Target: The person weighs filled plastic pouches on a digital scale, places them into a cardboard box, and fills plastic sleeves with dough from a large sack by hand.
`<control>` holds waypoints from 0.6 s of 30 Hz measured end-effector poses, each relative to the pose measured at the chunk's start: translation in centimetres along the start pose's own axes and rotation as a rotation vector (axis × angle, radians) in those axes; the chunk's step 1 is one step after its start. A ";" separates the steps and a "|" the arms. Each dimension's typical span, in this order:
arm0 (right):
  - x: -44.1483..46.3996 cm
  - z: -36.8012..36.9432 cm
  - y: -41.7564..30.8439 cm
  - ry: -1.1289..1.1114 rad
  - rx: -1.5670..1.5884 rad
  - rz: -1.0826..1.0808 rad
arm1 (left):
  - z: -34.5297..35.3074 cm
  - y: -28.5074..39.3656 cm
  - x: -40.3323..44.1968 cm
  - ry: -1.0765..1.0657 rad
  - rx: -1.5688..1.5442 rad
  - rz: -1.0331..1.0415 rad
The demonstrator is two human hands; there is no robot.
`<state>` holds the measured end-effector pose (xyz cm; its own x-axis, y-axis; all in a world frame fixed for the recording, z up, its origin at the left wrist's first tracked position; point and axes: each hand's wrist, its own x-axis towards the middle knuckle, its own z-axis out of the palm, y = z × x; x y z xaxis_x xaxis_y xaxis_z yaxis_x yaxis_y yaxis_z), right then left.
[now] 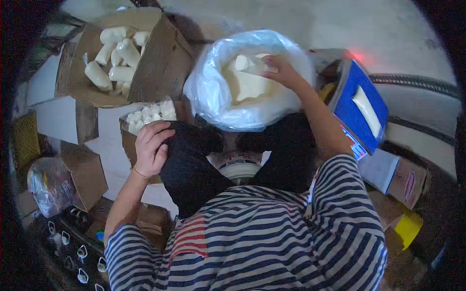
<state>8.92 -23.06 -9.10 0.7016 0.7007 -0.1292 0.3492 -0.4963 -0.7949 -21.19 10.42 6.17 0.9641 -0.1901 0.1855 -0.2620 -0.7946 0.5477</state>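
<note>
While the cylinder [246, 64] looks light but slippery, right fingers [273, 60] sensibly clamp its end; left fingers [156, 127] lie loose, thumb apart.

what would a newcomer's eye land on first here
Probably the translucent plastic bag, gaping open at top centre, with the right hand holding a blurred white object at its mouth. Next, the bright blue panel at right, bearing a long white piece, and the cardboard box of plump white packets at upper left.

A navy-and-white striped shirt [276, 233] with a red-striped patch [190, 236] tops black trousers [187, 165].
</note>
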 end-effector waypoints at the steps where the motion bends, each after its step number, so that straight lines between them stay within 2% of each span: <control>1: -1.3 -0.7 -0.7 0.024 -0.012 -0.002 | 0.0 0.2 -0.2 -0.020 -0.001 -0.019; 3: -4.4 -2.7 -3.9 0.085 0.204 -0.011 | 0.2 0.7 -0.4 -0.004 0.008 -0.005; 7: -12.7 -7.5 -8.4 0.252 0.134 0.025 | 0.7 2.5 -0.8 0.047 -0.004 -0.042; 9: -18.0 -10.0 -9.7 0.328 0.205 0.081 | 1.1 2.8 -1.4 0.038 0.076 -0.060; 10: -20.2 -10.6 -8.1 0.413 0.215 -0.013 | 1.2 2.8 -1.6 0.032 0.062 -0.058; 11: -22.7 -12.0 -7.8 0.423 0.110 0.010 | 1.2 2.6 -1.8 0.032 0.058 -0.067; 13: -28.1 -14.2 -7.1 0.545 0.143 0.009 | 1.5 2.1 -2.4 0.085 0.094 -0.044; 15: -33.0 -16.7 -7.1 0.639 -0.076 0.262 | 1.6 2.0 -2.7 -0.005 0.063 -0.170; 18: -39.8 -18.9 -4.9 0.834 0.004 0.295 | 1.8 2.6 -2.3 0.030 0.100 -0.149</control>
<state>-8.95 -58.25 11.13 0.9879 -0.0585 0.1439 0.0813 -0.5946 -0.7999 -23.98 7.72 5.72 0.9898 -0.0498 0.1331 -0.1092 -0.8663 0.4874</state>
